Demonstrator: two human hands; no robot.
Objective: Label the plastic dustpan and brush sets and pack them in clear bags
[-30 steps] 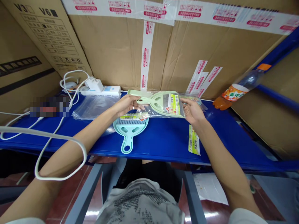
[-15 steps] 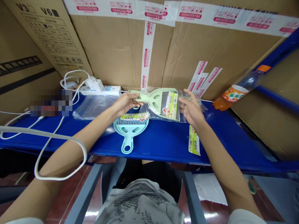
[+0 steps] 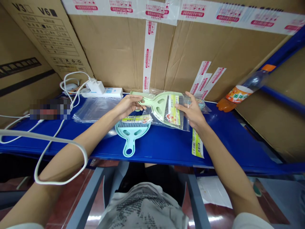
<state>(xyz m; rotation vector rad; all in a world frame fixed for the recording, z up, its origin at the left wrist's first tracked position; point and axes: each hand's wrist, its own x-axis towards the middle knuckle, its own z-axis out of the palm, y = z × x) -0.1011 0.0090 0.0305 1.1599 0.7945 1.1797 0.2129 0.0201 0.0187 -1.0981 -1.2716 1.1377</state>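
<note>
A green dustpan and brush set [image 3: 160,106] with a yellow-green label card [image 3: 174,109] lies over a clear plastic bag. My left hand [image 3: 131,106] pinches its handle end. At the label and the wide end is my right hand [image 3: 192,111], with the thumb on the card and the forefinger stretched out. A blue dustpan and brush set [image 3: 132,135] lies on the blue table [image 3: 164,149], handle toward me, below my left hand. Another label card [image 3: 197,144] rests by my right wrist. Part of another green piece [image 3: 143,94] shows behind my left hand.
Clear plastic bags [image 3: 95,109] lie at the left near a white power strip [image 3: 111,92]. A white cable [image 3: 62,159] loops over my left forearm. An orange drink bottle [image 3: 243,90] leans at the right. Cardboard stands behind.
The wide end of the green set has tilted slightly toward me. My right thumb has moved from its edge onto the label card. The blue set stays in place.
</note>
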